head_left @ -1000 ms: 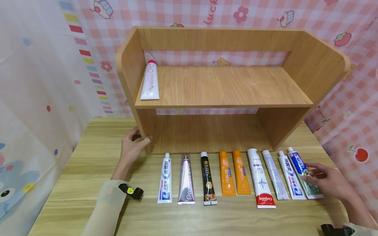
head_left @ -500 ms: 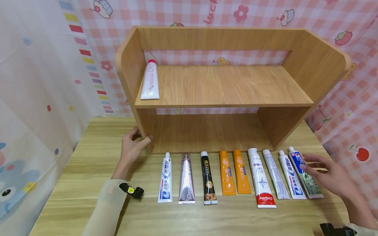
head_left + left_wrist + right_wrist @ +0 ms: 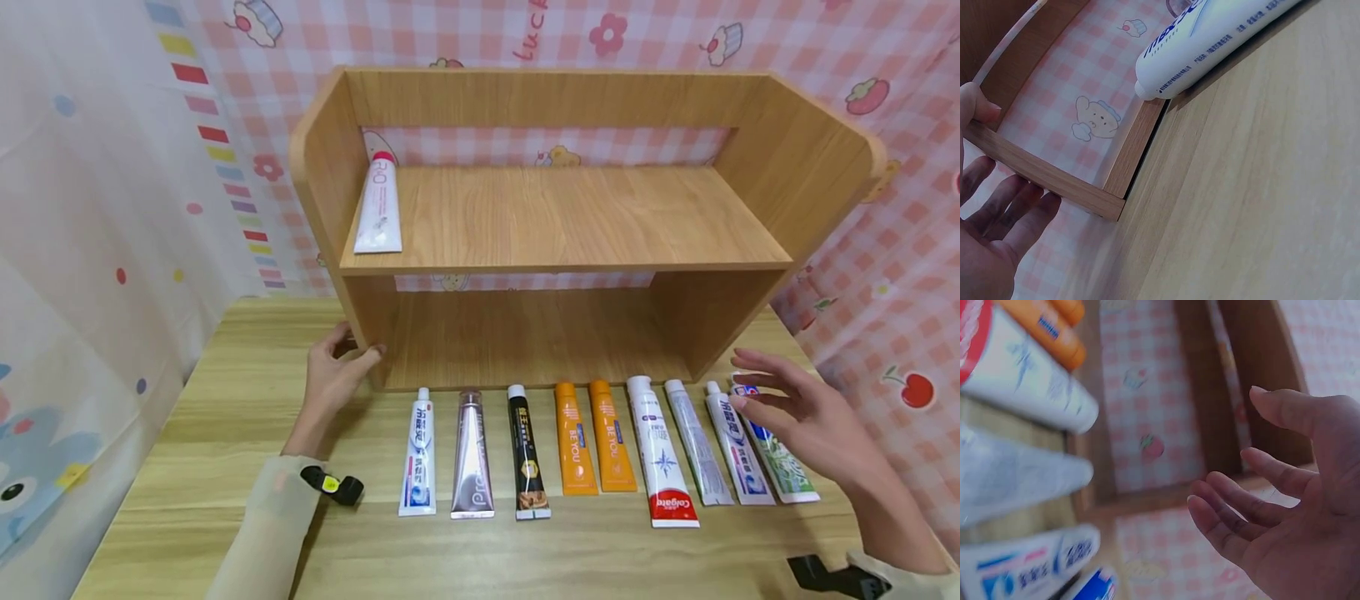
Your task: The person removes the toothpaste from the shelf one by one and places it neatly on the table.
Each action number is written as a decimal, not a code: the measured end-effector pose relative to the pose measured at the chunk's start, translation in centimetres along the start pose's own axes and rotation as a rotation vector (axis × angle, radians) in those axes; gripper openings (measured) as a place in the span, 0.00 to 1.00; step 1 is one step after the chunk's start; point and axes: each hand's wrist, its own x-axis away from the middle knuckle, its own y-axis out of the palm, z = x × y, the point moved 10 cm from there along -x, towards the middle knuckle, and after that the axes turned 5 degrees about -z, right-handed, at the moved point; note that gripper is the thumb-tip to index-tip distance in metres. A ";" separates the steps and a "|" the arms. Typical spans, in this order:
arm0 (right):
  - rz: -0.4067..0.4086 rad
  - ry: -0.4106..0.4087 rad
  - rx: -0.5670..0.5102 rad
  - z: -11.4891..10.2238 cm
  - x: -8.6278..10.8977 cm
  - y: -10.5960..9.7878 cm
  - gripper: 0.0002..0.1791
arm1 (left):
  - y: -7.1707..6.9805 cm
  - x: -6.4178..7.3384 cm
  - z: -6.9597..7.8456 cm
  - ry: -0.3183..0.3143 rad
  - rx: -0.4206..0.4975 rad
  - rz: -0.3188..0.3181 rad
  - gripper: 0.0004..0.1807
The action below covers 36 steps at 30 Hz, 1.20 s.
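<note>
A wooden two-tier shelf (image 3: 570, 221) stands on the table. My left hand (image 3: 332, 379) grips its left side panel, thumb on the inner face and fingers outside, as the left wrist view (image 3: 997, 250) also shows. My right hand (image 3: 813, 421) hovers with loosely bent, parted fingers above the right end of a row of toothpaste tubes, holding nothing. It partly covers a blue-and-green toothpaste tube (image 3: 787, 471); beside that lies a white-and-blue toothpaste tube (image 3: 738, 450). On the upper tier, a white-and-pink tube (image 3: 378, 208) lies against the left side.
Along the shelf's front lie another white-and-blue tube (image 3: 418, 458), a silver tube (image 3: 472, 458), a black tube (image 3: 528, 454), two orange tubes (image 3: 576, 442), a Colgate tube (image 3: 663, 454) and a plain pale tube (image 3: 699, 446). Patterned cloth (image 3: 885, 292) hangs behind and at the sides.
My right hand has come away from the blue-and-green tube, rising and shifting left and forward toward the shelf's right panel. The left hand keeps its grip on the shelf.
</note>
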 end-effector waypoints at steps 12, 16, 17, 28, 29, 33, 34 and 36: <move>0.017 -0.335 -0.268 -9.5 -1.1 -0.1 0.42 | 0.1 -0.1 0.0 0.021 0.003 0.003 0.30; -0.005 -0.431 -0.388 -12.3 -1.5 0.1 0.44 | -0.1 -0.1 -0.2 0.015 0.004 0.007 0.30; -0.009 -0.455 -0.411 -12.9 -1.6 0.1 0.44 | -0.2 -0.1 -0.3 0.014 0.002 0.007 0.30; -0.045 -0.576 -0.537 -18.3 -3.7 0.4 0.46 | -0.1 0.1 0.0 0.031 0.006 0.002 0.29; -0.048 -0.576 -0.545 -18.6 -4.0 0.5 0.46 | -0.1 0.1 0.0 0.034 0.009 0.002 0.29; -0.056 -0.543 -0.549 -19.8 -5.5 0.9 0.46 | -0.1 0.1 0.0 0.033 0.014 0.004 0.30; -0.059 -0.536 -0.544 -20.2 -5.8 1.1 0.46 | -0.1 0.1 0.0 0.029 0.016 0.005 0.30; -0.072 -0.534 -0.550 -20.9 -6.5 1.4 0.46 | -0.1 0.1 0.0 0.020 0.015 0.007 0.31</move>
